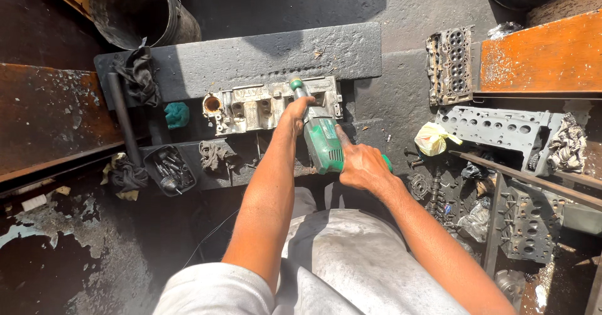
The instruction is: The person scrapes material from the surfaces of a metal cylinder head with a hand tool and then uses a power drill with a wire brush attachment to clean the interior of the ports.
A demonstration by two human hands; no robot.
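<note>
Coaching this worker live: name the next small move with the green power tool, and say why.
Probably keep pressing the green power tool straight into the cylinder head: the left hand steadies its nose at the casting and the right hand grips the rear.

Both hands hold a green power tool — left hand forward, right hand behind — its nose on a cylinder head.

A cylinder head lies across two beams on the floor, with a power tool resting on its right end. The left hand is at the tool's front, the right hand at its rear. Left of the head lies a rag; a tray of bits sits nearer. More cylinder heads lie to the right.
</note>
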